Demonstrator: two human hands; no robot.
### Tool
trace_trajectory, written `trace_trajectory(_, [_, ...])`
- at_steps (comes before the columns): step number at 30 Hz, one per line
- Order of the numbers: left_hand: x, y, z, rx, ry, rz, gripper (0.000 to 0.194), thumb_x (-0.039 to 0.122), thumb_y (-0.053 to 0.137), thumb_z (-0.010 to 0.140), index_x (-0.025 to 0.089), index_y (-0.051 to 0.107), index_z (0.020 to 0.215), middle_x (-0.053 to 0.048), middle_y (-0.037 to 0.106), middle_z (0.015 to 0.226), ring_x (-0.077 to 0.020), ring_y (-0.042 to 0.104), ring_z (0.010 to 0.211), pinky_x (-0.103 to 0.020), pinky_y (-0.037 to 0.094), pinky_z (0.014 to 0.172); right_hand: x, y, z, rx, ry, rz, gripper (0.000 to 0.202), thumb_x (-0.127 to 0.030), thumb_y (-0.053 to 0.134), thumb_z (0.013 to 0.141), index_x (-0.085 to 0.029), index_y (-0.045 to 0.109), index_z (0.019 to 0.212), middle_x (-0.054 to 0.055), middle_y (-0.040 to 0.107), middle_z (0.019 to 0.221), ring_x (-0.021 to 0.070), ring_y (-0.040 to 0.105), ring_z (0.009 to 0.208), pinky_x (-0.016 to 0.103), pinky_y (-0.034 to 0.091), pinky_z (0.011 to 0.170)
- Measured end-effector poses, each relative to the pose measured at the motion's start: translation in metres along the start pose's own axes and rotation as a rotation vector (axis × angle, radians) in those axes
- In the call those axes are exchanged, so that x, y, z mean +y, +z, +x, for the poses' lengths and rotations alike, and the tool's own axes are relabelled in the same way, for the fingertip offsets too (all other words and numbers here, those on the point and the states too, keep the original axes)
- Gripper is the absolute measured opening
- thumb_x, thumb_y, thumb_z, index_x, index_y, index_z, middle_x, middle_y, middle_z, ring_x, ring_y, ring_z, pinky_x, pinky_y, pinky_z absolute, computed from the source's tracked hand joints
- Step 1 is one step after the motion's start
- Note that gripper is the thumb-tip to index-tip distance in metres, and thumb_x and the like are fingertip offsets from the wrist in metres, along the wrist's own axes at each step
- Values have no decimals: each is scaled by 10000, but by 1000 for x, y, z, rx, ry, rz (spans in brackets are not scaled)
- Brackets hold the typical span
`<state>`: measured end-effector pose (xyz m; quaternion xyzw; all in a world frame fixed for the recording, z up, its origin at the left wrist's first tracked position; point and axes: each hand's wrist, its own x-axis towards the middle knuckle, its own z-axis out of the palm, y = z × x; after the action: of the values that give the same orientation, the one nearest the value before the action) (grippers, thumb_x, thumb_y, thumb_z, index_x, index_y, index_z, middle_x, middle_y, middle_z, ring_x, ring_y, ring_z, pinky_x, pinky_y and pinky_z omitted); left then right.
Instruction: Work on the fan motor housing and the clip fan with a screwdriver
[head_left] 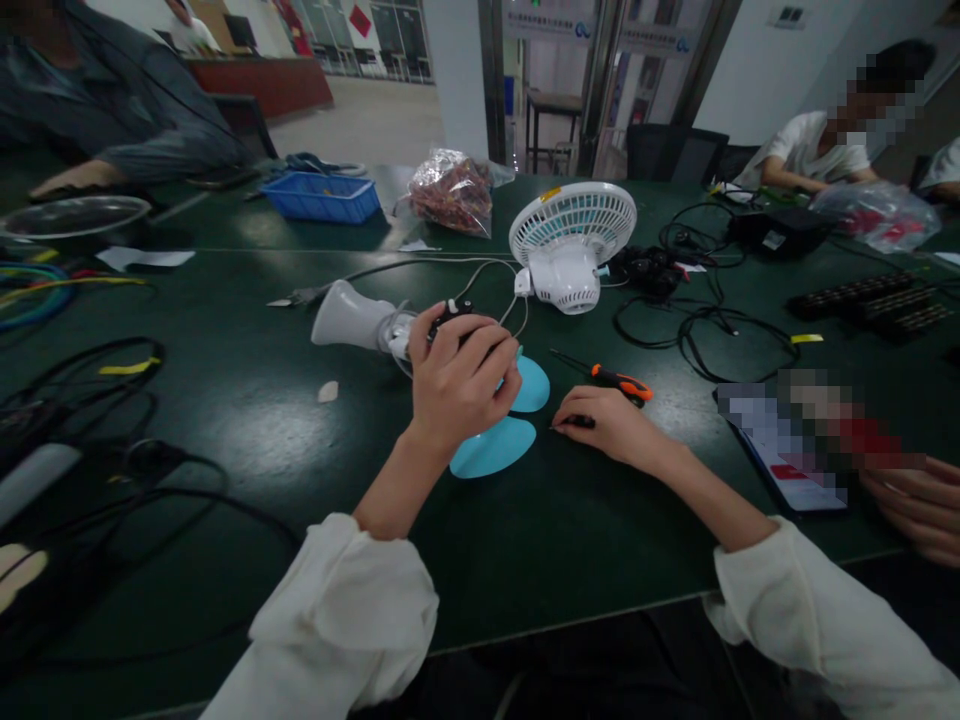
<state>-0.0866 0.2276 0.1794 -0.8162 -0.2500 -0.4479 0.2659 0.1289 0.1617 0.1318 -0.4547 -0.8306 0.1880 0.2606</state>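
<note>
My left hand (pixel 461 375) is closed over the dark motor end (pixel 454 312) of a small disassembled fan. Its white flared base (pixel 351 315) lies on its side to the left. Light-blue fan blades (pixel 495 448) show beneath that hand, close to the table top. My right hand (pixel 619 425) rests on the table, fingers pinched around a small dark tool (pixel 579 422) with a thin tip; its exact kind is unclear. Just beyond the right hand lies an orange-and-black screwdriver (pixel 622 382). Behind both hands sits a white fan (pixel 574 240) with a round grille.
A blue basket (pixel 322 197) and a clear bag of reddish-brown pieces (pixel 454 195) stand at the back. Black cables (pixel 697 335) lie right, more at left. A phone (pixel 787 450) is beside another person's hand (pixel 919 505). Other people sit around the table.
</note>
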Motion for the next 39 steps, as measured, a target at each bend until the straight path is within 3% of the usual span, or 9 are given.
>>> trace_trajectory(3, [0,0,-1,0,2,-8,127,186,574,784,240,624,888,25,692,943,-205,604,942,-492,356,1023,-3,-2,1,69,0,34,121,-156,608,863,-200,716,898,40,692,909,156,651,808,296,511,731])
trace_trajectory(9, [-1,0,-2,-13,-12,-69,178,149,538,793,235,633,917,5,699,947,-225,596,974,-521,348,1010,-24,-13,18,468,51,237,63,-208,672,819,-220,729,845,19,711,857,150,652,779,261,497,623])
trace_trajectory(13, [-1,-1,-2,-13,-10,-56,173,150,523,816,228,626,931,6,696,944,-212,592,971,-501,348,1030,-35,-13,38,596,76,334,61,-237,680,806,-215,736,814,20,707,823,150,651,767,253,493,599])
trace_trajectory(18, [-2,0,-3,-8,-9,-37,166,160,518,830,232,628,933,10,689,961,-200,585,978,-478,341,1044,-39,-6,52,619,74,370,66,-229,674,796,-208,737,801,20,705,813,147,647,765,247,494,602])
trace_trajectory(32, [-3,1,-6,-41,-28,-58,192,161,511,821,248,633,941,12,691,971,-207,583,1006,-486,304,1060,-40,10,61,636,195,572,144,-320,694,765,-192,656,819,29,688,797,151,644,715,267,529,634])
trace_trajectory(39, [-1,-1,-4,-36,-26,-22,183,161,509,819,239,642,917,8,703,962,-211,596,969,-488,321,1040,-44,12,59,649,179,623,128,-288,698,757,-178,689,820,32,705,801,157,657,724,277,538,655])
